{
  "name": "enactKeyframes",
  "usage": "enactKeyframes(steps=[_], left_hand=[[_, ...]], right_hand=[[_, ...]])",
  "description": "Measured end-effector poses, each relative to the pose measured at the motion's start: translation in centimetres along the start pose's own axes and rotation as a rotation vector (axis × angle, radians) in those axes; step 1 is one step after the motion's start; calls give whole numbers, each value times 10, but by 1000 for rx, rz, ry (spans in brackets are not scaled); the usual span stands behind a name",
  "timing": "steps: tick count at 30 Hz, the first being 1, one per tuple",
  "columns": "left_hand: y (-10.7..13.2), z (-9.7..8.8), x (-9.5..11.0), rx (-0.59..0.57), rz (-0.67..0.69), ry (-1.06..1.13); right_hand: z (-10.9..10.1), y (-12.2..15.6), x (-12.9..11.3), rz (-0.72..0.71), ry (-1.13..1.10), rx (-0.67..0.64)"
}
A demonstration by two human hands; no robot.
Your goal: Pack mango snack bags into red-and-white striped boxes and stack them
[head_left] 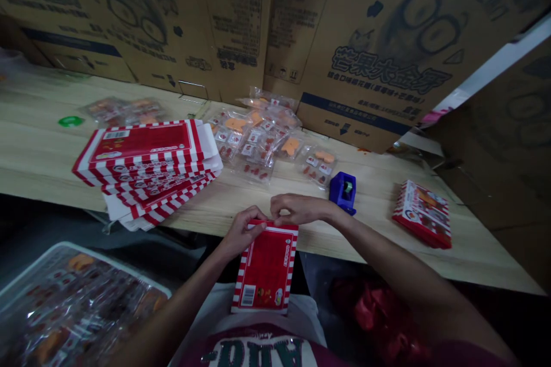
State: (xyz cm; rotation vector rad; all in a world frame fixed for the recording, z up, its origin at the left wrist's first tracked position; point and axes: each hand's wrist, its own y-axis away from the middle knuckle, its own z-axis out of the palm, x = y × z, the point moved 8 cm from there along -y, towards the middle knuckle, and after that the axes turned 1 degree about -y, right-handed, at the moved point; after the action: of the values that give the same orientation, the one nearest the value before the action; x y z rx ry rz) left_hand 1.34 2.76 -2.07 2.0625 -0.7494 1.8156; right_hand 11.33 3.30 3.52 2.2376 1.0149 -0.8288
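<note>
My left hand (243,233) grips a flat red carton (269,266) with white-striped borders by its top edge, thumb across the front. The carton leans against my lap, its barcode side facing up. At that same top edge, my right hand (297,209) is pinched closed; whatever is between its fingertips is too small to make out. A blue tape dispenser (343,192) stands just beyond my right wrist. Clear packets (258,140) of orange shapes and small sachets lie in a heap on the table ahead of my hands.
Left on the table (38,143) is a stack of similar red cartons (146,155), some with flaps open. Another carton (424,212) lies at the right. A green ring (71,121) sits far left. Big cardboard boxes (241,17) wall the back. Below left, a white bin (60,248) holds packets.
</note>
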Motion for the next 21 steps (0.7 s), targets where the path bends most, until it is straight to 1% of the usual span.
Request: enactKeyframes(steps=[2, 4, 5, 7, 10, 13, 16, 18, 21], left_hand=[[1, -1, 1, 14, 13, 0], [1, -2, 1, 25, 16, 9], [2, -2, 0, 29, 8, 13], [2, -3, -2, 38, -8, 23], [3, -5, -2, 50, -10, 8], [4, -7, -2, 59, -14, -13], [4, -7, 0, 73, -19, -22], [4, -7, 0, 112, -31, -43], [4, -8, -2, 186, -67, -127]], right_hand=[[7, -16, -6, -15, 121, -157], [12, -24, -8, 4, 252, -225], [13, -26, -9, 23, 318, -226], [12, -28, -9, 69, 434, -179], [13, -26, -7, 136, 521, -88], [18, -19, -3, 180, 487, -6], [20, -10, 4, 241, 383, 123], [21, -3, 12, 275, 263, 202], [26, 7, 27, 303, 40, 285]])
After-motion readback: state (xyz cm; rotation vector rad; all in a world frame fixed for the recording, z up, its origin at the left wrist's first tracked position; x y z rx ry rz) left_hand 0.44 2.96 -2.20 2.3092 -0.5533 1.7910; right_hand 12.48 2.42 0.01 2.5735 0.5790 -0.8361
